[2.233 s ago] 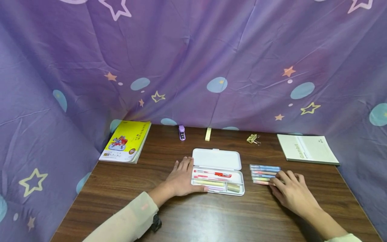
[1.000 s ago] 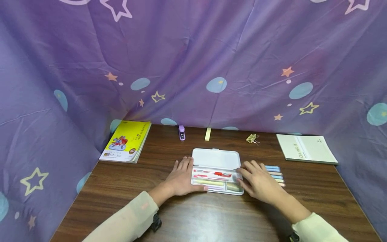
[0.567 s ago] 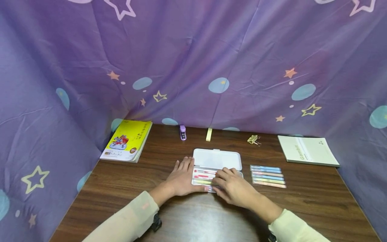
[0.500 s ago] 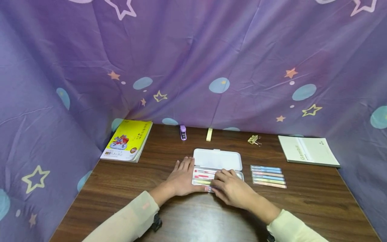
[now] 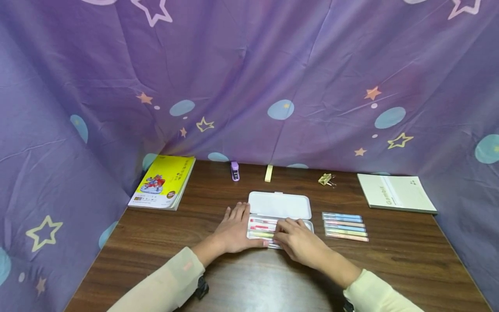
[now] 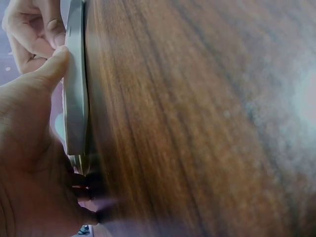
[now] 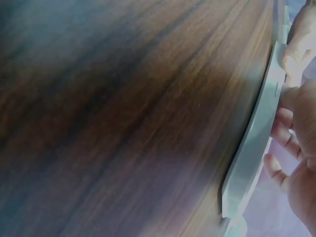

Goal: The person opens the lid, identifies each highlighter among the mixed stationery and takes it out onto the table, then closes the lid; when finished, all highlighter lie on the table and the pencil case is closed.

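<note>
A white pencil case (image 5: 280,205) lies open on the table, its lid folded back. Red pens (image 5: 258,227) lie in its rear section, and a yellow pen (image 5: 260,235) shows in the front section. My left hand (image 5: 234,234) rests against the case's left end with fingers extended; its thumb (image 6: 57,64) presses the front rim. My right hand (image 5: 300,242) reaches over the case's front section with bent fingers. It covers the right part of the contents, and I cannot tell whether it pinches a pen. The case's front wall (image 7: 254,143) shows beside the right fingers in the right wrist view.
Several capped pastel pens (image 5: 345,226) lie in a row right of the case. Along the back are a yellow book (image 5: 163,182), a purple stapler (image 5: 234,171), a pale yellow strip (image 5: 268,173), gold binder clips (image 5: 325,179) and a pale book (image 5: 396,193). A purple curtain (image 5: 234,86) hangs behind.
My right hand has moved left from the row of pastel pens, past the case's right end, to over its contents. Its fingertips barely shift lately. My left hand has stayed in place.
</note>
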Demonstrator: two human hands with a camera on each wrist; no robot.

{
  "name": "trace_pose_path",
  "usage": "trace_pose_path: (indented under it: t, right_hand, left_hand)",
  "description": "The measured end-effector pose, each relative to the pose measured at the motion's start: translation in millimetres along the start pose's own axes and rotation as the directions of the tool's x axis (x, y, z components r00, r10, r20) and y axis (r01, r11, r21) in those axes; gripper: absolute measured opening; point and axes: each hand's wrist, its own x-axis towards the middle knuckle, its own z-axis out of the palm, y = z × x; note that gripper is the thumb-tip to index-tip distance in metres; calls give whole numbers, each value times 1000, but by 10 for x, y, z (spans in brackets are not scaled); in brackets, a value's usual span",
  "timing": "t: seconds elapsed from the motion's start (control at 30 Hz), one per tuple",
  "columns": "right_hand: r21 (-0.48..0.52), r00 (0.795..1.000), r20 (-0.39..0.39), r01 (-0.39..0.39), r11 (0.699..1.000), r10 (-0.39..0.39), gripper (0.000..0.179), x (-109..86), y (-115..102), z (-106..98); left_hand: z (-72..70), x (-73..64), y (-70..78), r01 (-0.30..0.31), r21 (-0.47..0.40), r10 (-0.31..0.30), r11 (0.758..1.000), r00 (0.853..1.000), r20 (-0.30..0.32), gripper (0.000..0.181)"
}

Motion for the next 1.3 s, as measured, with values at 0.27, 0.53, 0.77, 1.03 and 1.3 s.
trace_pose_path:
  t: [0.27, 0.53, 0.77, 1.03, 1.3]
  right_hand:
    - [0, 999, 25, -26, 1000, 26, 9, 43, 24, -23]
    - [-60, 990, 122, -57, 997, 64, 5, 160, -42, -158]
    - [-66, 962, 232, -132, 989, 144, 4, 267, -88, -251]
    - [3, 967, 248, -61, 998, 58, 8, 284, 58, -236]
    - [47, 994, 107, 6, 999, -11, 15, 237, 175, -212]
  left_hand:
    - [29, 16, -12, 12, 3, -12, 1000, 1000, 9, 135]
    - [-16, -5, 3, -4, 3, 4, 1000, 1000, -19, 134]
    - [8, -6, -8, -3, 6, 3, 1000, 1000, -22, 134]
    - [22, 14, -16, 4, 13, -4, 1000, 1000, -11, 136]
    - [-3, -15, 10, 1, 13, -1, 1000, 1000, -13, 135]
